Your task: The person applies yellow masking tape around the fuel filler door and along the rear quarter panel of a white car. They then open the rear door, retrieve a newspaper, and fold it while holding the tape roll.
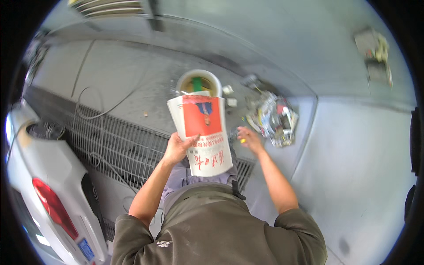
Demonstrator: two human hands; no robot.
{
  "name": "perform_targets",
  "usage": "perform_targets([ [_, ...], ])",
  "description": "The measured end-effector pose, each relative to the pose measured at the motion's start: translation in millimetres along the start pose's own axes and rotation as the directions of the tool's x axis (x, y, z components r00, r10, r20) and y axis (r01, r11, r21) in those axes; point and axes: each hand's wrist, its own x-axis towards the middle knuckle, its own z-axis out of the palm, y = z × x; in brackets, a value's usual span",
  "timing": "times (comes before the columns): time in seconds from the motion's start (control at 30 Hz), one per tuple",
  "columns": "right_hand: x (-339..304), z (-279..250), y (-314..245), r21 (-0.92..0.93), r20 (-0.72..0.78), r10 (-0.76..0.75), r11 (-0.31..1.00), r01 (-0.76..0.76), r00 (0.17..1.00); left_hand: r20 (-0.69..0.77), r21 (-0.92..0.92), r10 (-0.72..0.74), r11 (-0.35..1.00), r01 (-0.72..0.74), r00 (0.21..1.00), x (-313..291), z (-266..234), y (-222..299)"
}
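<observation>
My left hand [177, 149] grips the left edge of a folded newspaper [202, 115], with its thumb over the front. The sheets are white with a large red picture block and red lettering, which appears upside down to me. They hang in front of my body, their far end overlapping the near rim of a white bucket [217, 82]. Inside the bucket a green item [197, 83] shows. To the right of the newspaper and apart from it, my right hand [251, 139] is curled around a small yellow thing [242, 141], too blurred to name.
A heap of crumpled paper and litter [274, 120] lies right of the bucket by the wall. Floor grating [123, 141] crosses to the left, with a thin hose [108, 115] over it. The silver car body [66, 174] stands at far left, its red tail light [52, 205] showing.
</observation>
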Motion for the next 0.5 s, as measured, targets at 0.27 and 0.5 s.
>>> perform_targets([
  [0.27,-13,292,-219,0.273,0.418,-0.275,0.947,0.169,0.866,-0.316,-0.086,0.159,0.977,-0.195,0.935,-125,-188,104],
  [0.5,80,433,-293,0.154,0.534,-0.189,0.98,0.125,0.824,-0.649,0.111,0.284,0.953,-0.282,0.705,-162,-335,160],
])
